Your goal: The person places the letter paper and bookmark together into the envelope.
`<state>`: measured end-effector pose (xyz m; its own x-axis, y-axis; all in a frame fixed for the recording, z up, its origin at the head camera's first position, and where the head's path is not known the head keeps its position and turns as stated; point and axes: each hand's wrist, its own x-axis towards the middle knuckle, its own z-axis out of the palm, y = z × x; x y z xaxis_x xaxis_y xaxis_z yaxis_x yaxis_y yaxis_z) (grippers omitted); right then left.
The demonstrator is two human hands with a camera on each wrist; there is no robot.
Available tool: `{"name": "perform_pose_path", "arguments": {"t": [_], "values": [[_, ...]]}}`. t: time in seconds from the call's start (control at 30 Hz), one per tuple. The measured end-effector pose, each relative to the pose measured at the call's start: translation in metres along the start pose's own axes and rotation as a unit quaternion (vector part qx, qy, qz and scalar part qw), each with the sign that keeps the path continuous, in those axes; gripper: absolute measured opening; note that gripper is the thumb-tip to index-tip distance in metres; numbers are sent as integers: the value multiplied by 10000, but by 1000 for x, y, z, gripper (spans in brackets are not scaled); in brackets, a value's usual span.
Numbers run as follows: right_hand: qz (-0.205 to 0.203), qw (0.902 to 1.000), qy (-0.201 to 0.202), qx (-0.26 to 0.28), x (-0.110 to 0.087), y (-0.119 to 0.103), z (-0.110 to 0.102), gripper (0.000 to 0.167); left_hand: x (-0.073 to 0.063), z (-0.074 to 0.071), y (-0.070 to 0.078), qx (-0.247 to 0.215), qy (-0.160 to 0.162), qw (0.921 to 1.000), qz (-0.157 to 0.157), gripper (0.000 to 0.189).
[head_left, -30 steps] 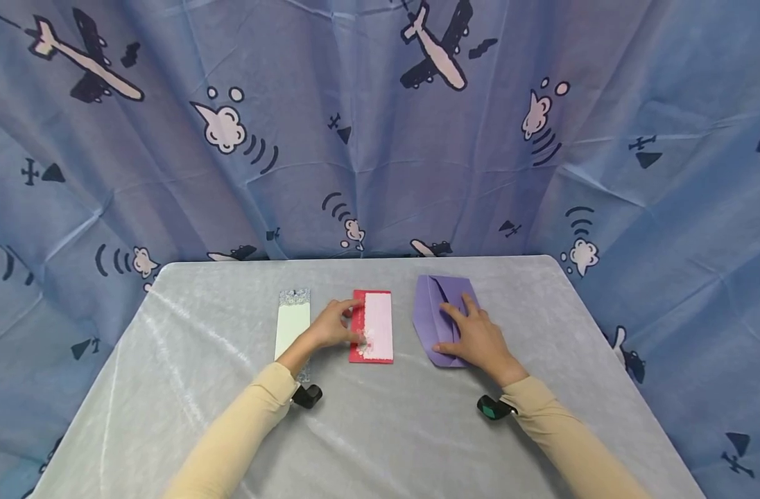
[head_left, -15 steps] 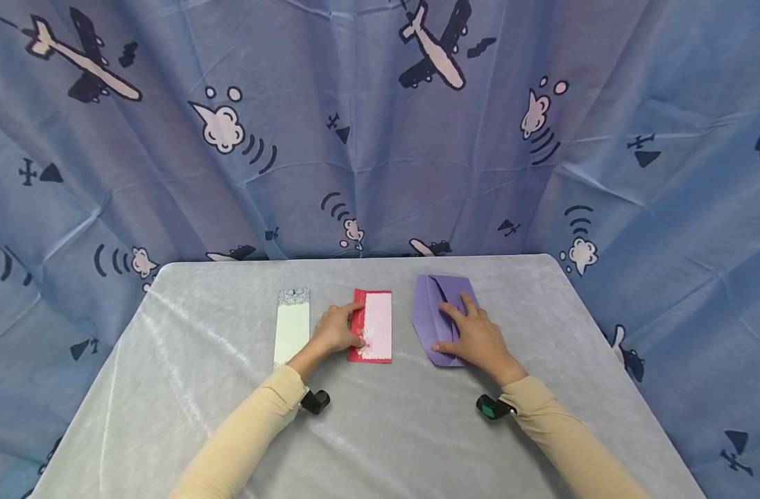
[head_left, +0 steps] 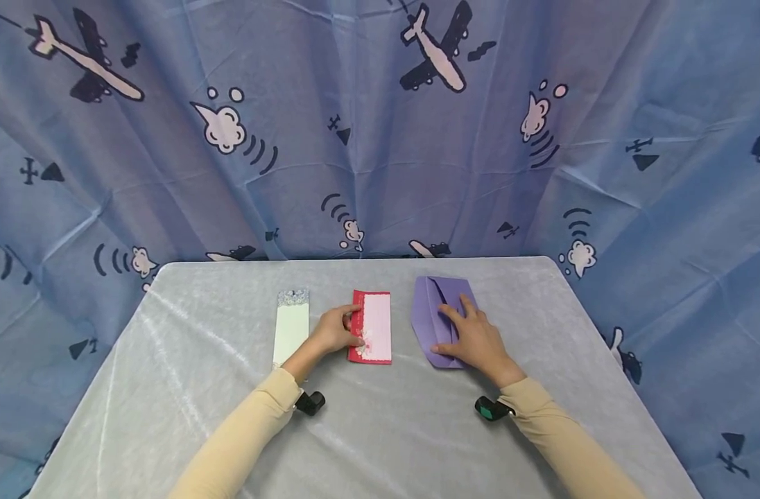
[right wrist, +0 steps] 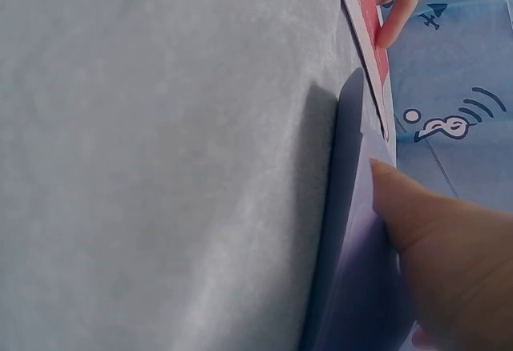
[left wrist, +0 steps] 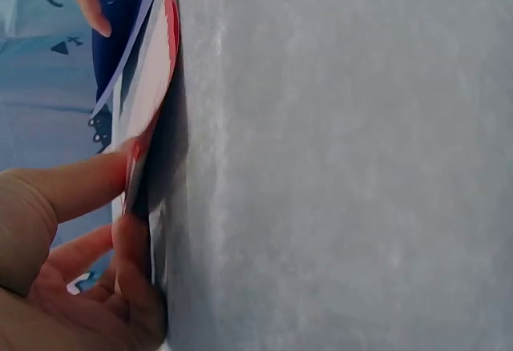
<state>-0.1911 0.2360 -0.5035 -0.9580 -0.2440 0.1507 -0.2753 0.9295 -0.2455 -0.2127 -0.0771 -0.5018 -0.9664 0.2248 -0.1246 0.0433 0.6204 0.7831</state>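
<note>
A red card with a pink panel (head_left: pixel 376 327) lies in the middle of the table in the head view. My left hand (head_left: pixel 334 330) pinches its left edge; in the left wrist view the thumb (left wrist: pixel 88 183) is on top, curled fingers are underneath, and that edge tilts up off the cloth. To the right lies a purple envelope (head_left: pixel 425 312) with a loose flap along its middle. My right hand (head_left: pixel 482 343) rests on it with thumb and fingers spread, and the right wrist view shows the thumb (right wrist: pixel 401 199) against its surface.
A pale green card with a glittery top band (head_left: pixel 291 322) lies left of the red one, its lower part behind my left wrist. Grey cloth covers the table (head_left: pixel 392 430). A blue curtain printed with planes (head_left: pixel 380 138) hangs behind the far edge.
My left hand has closed its thumb and fingers onto the red card's left edge, which has lifted slightly. My right hand stays on the purple envelope.
</note>
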Motion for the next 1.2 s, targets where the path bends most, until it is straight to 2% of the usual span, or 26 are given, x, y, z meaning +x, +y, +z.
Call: {"name": "perform_pose_path", "arguments": {"t": [0.1, 0.37, 0.57, 0.73, 0.87, 0.97, 1.2], "values": [[30, 10000, 39, 13, -1, 0, 0, 91, 1, -3, 0, -148, -65, 9998, 64, 78], [61, 10000, -3, 1, -1, 0, 1, 90, 0, -11, 1, -450, -285, 9985, -123, 63], [70, 10000, -43, -37, -2, 0, 1, 90, 1, -11, -1, -654, -359, 9972, -23, 68], [30, 10000, -27, -39, -2, 0, 0, 90, 0, -9, -4, -617, -515, 9967, 58, 73], [35, 10000, -39, -38, -1, -1, -1, 90, 0, -8, -3, -310, -449, 9982, 242, 75], [47, 10000, -45, -28, -1, -1, -1, 90, 1, -9, -2, -275, -388, 9984, 321, 77], [90, 9999, -86, 6, -1, -3, -1, 90, -2, -14, 1, -1280, -742, 9878, 483, 79]]}}
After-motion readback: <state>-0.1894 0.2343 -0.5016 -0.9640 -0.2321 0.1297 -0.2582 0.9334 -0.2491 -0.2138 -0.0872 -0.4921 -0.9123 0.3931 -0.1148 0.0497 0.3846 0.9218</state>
